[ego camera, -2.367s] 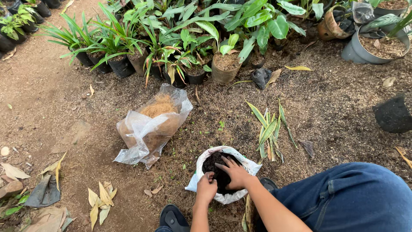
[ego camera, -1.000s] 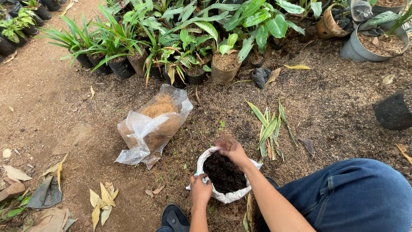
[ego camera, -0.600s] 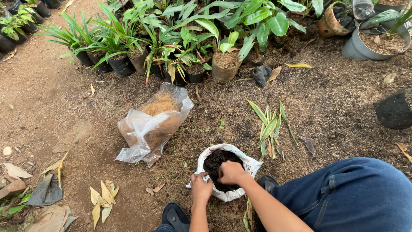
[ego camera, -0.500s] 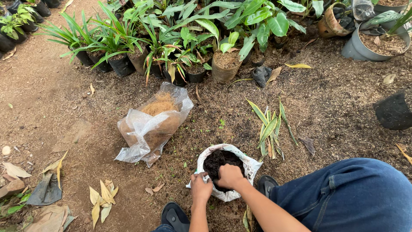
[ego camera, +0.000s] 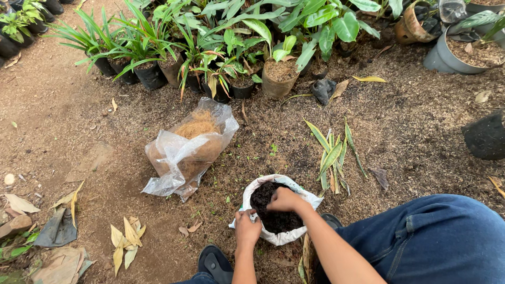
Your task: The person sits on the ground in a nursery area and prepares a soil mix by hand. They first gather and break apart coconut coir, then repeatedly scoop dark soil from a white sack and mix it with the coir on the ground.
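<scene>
**Pressing soil in a white bag**

Kneeling over the ground, the person holds the white bag point(ego camera: 281, 237) at lower centre of the frame. The left hand point(ego camera: 247, 227) pinches the bag's rim; the right hand point(ego camera: 284, 200) rests curled on the dark soil point(ego camera: 260, 195) inside. A clear bag of brown fibre point(ego camera: 185, 150) lies to the upper left, and cut leaves point(ego camera: 331, 155) lie to the right.

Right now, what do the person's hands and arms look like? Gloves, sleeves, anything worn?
Both are bare: no gloves on the left hand or the right hand, and no sleeves show on either forearm as far as the frame reaches. No watch, ring or band can be seen. Lower down, the person wears blue jeans and dark sandals.
</scene>
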